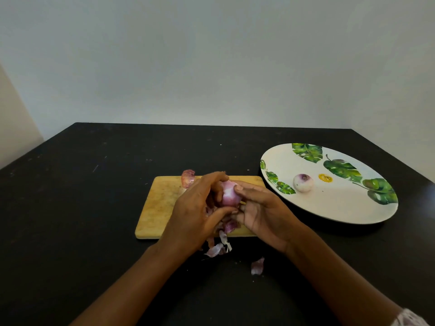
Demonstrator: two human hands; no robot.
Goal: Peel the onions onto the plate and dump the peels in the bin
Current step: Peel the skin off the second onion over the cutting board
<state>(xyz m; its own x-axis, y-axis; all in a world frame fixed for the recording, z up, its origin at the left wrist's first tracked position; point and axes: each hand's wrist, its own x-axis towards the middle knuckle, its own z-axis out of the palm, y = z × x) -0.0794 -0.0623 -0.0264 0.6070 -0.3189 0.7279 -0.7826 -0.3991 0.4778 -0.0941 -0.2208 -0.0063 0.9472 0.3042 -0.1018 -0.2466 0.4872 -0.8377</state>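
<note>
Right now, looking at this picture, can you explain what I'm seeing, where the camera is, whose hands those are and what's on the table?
There is no machine here. A person works with bare hands, and the one picture comes from a camera worn on their head, looking forward and down. The left hand and right hand together hold a purple onion above a wooden cutting board on a black table. Loose peels lie on the board and the table in front of it. To the right sits a leaf-printed plate with one peeled onion on it. No bin shows.
</note>
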